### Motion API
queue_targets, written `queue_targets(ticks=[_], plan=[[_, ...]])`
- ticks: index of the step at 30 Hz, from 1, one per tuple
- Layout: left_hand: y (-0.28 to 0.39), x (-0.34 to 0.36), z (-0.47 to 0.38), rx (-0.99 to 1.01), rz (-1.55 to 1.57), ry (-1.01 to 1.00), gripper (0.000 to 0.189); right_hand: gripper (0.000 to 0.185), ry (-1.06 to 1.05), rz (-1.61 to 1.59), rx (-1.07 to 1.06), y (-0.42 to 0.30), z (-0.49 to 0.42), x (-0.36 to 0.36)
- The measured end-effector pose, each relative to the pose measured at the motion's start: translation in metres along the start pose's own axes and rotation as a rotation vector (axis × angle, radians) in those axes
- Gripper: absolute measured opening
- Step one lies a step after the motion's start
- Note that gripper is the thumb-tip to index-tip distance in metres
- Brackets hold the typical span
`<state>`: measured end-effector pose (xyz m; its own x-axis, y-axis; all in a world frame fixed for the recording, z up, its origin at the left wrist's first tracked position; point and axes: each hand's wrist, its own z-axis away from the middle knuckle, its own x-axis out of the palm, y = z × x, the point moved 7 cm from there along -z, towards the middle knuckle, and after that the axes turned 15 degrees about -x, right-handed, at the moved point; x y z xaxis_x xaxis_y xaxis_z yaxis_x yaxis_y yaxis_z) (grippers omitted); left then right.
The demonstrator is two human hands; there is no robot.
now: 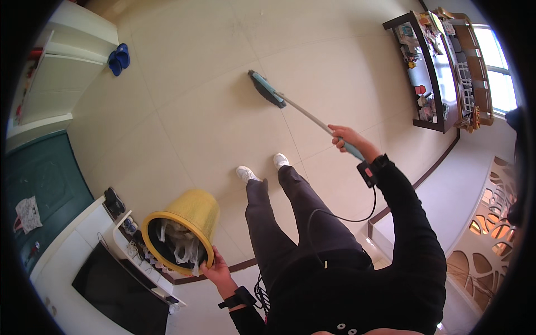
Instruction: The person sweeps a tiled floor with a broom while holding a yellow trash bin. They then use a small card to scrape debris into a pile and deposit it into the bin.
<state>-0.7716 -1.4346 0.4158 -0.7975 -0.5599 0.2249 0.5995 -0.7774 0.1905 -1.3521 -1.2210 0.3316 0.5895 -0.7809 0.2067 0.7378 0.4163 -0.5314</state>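
My right hand [348, 138] grips the handle of a broom [312, 117], whose blue head with dark bristles points away from me over the tiled floor. At the lower left, my left hand [216, 268] holds the rim of a yellow trash bin [197, 208] with its fingers. The bin is tilted, its mouth towards the camera, and crumpled clear plastic bags [184, 247] show inside it. Whether the bin's base touches the floor, I cannot tell. Both wrists wear black straps, and a cable runs from the right one.
Blue clogs [119, 59] lie by the cabinet at upper left. A television [121, 289] and a shelf with small items stand at lower left, near a green door [42, 188]. A loaded dark-framed table [441, 75] and wooden bench [477, 63] occupy the upper right.
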Motion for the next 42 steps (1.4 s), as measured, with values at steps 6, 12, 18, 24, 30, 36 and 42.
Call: queue_targets(ticks=[6,12,18,24,30,36,42], plan=[[0.054,0.000,-0.017,-0.009,0.001,0.001,0.048,0.056,0.130,-0.293,0.019,0.066,0.089,0.031],[0.102,0.009,-0.038,0.053,-0.063,0.085,0.045,0.037,0.484,-0.844,-0.016,0.177,0.155,0.050],[0.109,0.048,-0.056,-0.004,-0.067,0.040,0.045,0.013,0.489,-0.439,-0.242,0.242,0.054,-0.004],[0.102,0.105,-0.062,-0.061,-0.077,0.026,0.047,0.017,0.425,0.713,-0.573,0.149,-0.036,0.098],[0.085,0.168,-0.069,-0.079,-0.125,-0.076,0.052,0.004,0.622,-1.215,0.035,0.045,-0.101,0.297],[0.071,0.220,-0.060,-0.079,-0.143,-0.089,0.052,0.010,0.380,-1.414,-0.083,-0.075,-0.143,0.310],[0.078,0.267,-0.065,-0.055,-0.250,-0.002,0.049,0.036,0.122,-1.582,-0.135,-0.077,-0.091,0.235]])
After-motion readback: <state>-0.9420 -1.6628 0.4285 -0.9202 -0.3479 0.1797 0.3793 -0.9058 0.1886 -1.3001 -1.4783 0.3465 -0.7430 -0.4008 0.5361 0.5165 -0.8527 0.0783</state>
